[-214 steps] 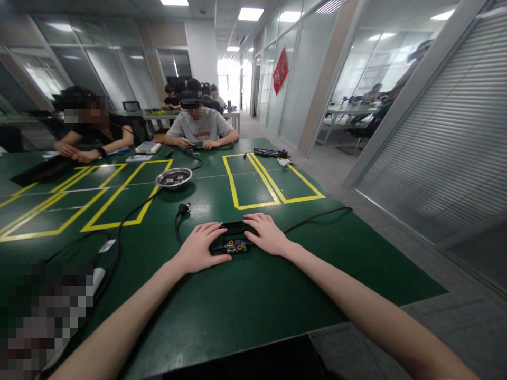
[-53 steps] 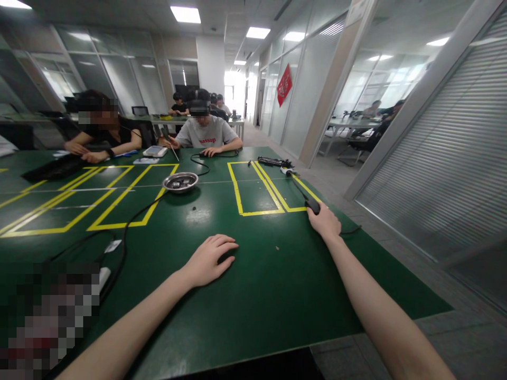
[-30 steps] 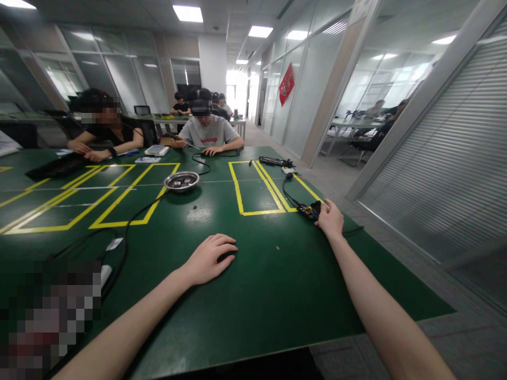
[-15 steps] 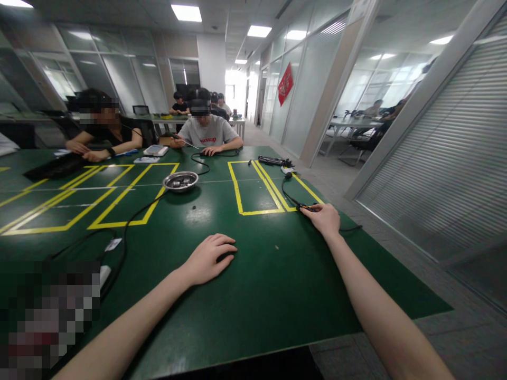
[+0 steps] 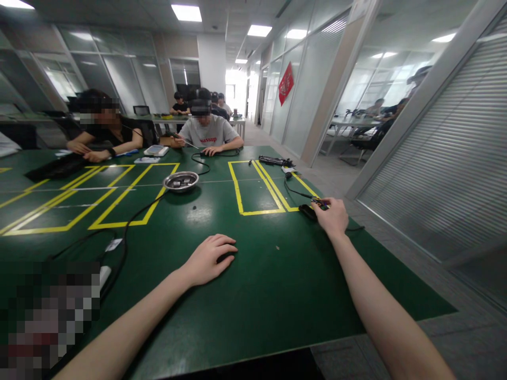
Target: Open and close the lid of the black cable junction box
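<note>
My left hand (image 5: 209, 258) lies palm down on the green table (image 5: 253, 295), fingers loosely stretched and holding nothing. At the table's right side, my right hand (image 5: 333, 216) pinches a small electronic part with coloured wires (image 5: 319, 202); its exact kind is too small to tell. A black cable (image 5: 298, 193) runs from this part toward a dark round end by the yellow tape. Beside my fingertips, on the table, lies a black shell-like piece (image 5: 307, 211). Another length of black cable (image 5: 355, 228) shows to the right of my wrist.
A metal bowl (image 5: 181, 182) with metal pieces stands left of centre. A black tripod-like object (image 5: 276, 160) lies at the far right. Yellow tape (image 5: 261, 213) marks rectangles. Across the table, a person in grey (image 5: 208, 129) holds a screwdriver-like tool; another person in black (image 5: 109, 126) sits left.
My right hand has moved slightly right with the wired part, which now shows apart from the black piece left on the table. My left hand has not moved.
</note>
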Demonstrator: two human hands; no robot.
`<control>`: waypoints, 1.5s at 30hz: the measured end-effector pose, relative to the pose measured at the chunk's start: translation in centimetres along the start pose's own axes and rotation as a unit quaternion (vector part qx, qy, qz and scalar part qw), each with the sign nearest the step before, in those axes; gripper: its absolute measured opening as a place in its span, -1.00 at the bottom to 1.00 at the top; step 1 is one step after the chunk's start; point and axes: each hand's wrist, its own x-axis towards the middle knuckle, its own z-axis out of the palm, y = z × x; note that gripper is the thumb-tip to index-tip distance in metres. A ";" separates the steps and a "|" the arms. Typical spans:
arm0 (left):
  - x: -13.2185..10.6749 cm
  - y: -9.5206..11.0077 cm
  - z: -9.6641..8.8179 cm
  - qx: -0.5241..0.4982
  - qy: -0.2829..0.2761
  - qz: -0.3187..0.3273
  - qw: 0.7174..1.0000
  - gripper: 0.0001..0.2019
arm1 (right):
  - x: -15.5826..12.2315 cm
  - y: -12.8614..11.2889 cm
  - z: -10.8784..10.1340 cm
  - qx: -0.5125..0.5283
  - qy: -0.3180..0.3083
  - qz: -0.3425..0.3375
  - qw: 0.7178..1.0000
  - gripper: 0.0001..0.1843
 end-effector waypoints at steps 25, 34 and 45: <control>0.4 0.8 -0.6 -0.054 0.027 0.038 0.997 -0.70 | -13.0 -9.1 -0.9 0.292 -0.445 -0.494 0.688 -0.57; 0.0 0.1 -0.3 -0.016 0.026 -0.013 0.999 -0.42 | -12.1 -8.6 -1.0 0.305 -0.368 -0.503 0.720 -0.64; 0.0 0.2 -0.3 0.003 0.027 -0.037 0.999 -0.37 | -10.3 -7.7 -0.7 0.181 -0.416 -0.435 0.778 -0.55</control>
